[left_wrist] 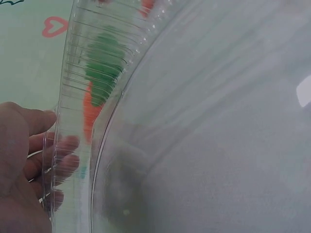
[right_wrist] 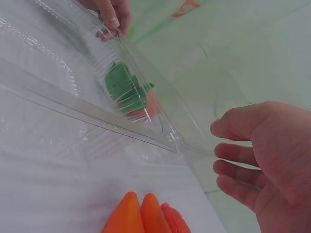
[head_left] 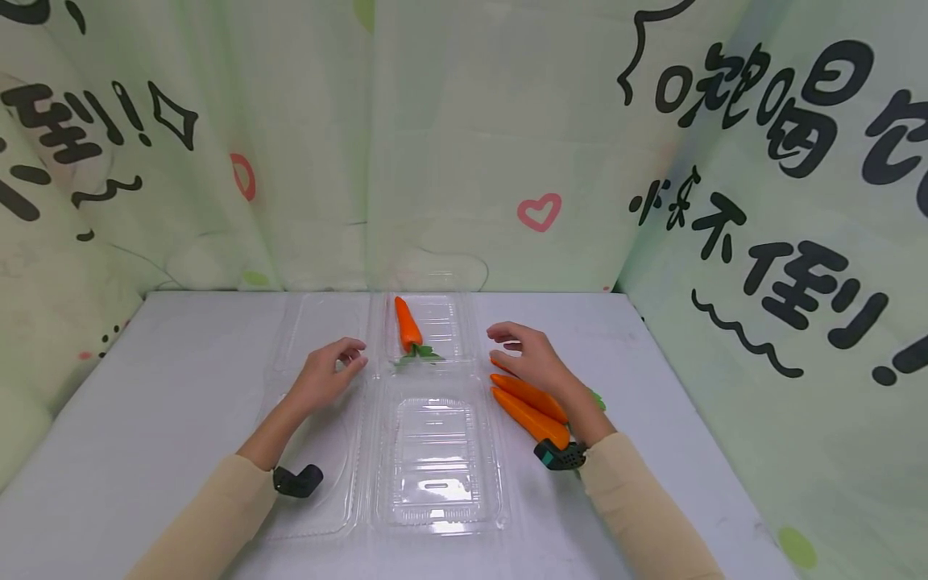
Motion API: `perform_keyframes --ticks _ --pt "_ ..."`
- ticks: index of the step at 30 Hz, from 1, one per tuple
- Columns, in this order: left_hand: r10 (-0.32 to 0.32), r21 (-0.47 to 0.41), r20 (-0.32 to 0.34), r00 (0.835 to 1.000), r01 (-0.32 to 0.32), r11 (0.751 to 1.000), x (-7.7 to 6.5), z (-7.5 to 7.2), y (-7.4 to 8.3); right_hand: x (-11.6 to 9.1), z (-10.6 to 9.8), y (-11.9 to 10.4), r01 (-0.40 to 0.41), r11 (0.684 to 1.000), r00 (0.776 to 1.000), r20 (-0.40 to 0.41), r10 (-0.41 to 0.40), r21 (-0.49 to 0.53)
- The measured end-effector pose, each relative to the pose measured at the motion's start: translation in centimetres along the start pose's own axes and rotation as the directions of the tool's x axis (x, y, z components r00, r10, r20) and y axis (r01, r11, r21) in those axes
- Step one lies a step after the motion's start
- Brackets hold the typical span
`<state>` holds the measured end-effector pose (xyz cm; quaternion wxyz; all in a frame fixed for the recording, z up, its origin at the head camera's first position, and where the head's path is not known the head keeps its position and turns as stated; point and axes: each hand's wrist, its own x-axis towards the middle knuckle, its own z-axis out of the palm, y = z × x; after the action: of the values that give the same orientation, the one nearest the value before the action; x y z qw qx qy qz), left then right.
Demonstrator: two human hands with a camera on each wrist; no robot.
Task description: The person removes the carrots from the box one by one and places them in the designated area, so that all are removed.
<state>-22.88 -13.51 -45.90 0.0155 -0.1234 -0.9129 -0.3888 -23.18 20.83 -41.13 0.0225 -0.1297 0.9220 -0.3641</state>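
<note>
My left hand [head_left: 329, 374] hovers by the left edge of the far clear plastic box [head_left: 447, 322], thumb and fingers bent and apart. Past a clear plastic rim, the left wrist view shows this hand [left_wrist: 29, 155] partly through the plastic. Inside the far box lies an orange carrot [head_left: 408, 324] with green leaves. My right hand [head_left: 532, 358] is above several carrots [head_left: 532, 417] lying right of the boxes. Its fingers are loosely curved with nothing between them, also in the right wrist view [right_wrist: 277, 155]. Whether the left fingertips touch plastic is hard to tell.
Nearer to me stands a second clear box [head_left: 438, 467], its clear lid [head_left: 312, 507] spread to the left under my left forearm. Printed curtains [head_left: 449, 145] hang behind and beside the white table [head_left: 145, 427].
</note>
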Motion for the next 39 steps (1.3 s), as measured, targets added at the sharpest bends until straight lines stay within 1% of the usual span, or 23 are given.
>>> perform_keyframes --ticks 5,12,18,24,33,39 --pt "0.005 0.0 -0.001 1.0 -0.005 1.0 0.0 0.0 0.0 0.3 0.2 -0.2 -0.001 1.0 1.0 0.013 0.0 0.007" --pt "0.002 0.002 -0.001 1.0 -0.002 1.0 0.0 0.0 -0.1 0.6 0.4 -0.4 0.041 0.999 0.999 0.026 -0.042 0.022" --pt "0.002 -0.003 -0.005 1.0 -0.002 1.0 0.0 0.1 -0.2 0.9 0.6 -0.6 0.062 0.998 0.998 0.03 -0.062 0.024" --pt "-0.007 -0.012 0.001 1.0 0.007 1.0 0.1 0.1 -0.2 1.2 0.9 -0.9 0.064 0.998 0.997 0.04 -0.065 0.027" --pt "-0.012 -0.02 0.003 1.0 0.012 1.0 0.1 0.1 -0.2 1.7 1.2 -1.3 0.087 0.994 0.995 0.053 -0.09 0.063" --pt "-0.012 -0.025 0.004 1.0 0.012 1.0 0.1 0.1 -0.2 2.0 1.6 -1.7 0.077 0.995 0.995 0.063 -0.081 0.068"
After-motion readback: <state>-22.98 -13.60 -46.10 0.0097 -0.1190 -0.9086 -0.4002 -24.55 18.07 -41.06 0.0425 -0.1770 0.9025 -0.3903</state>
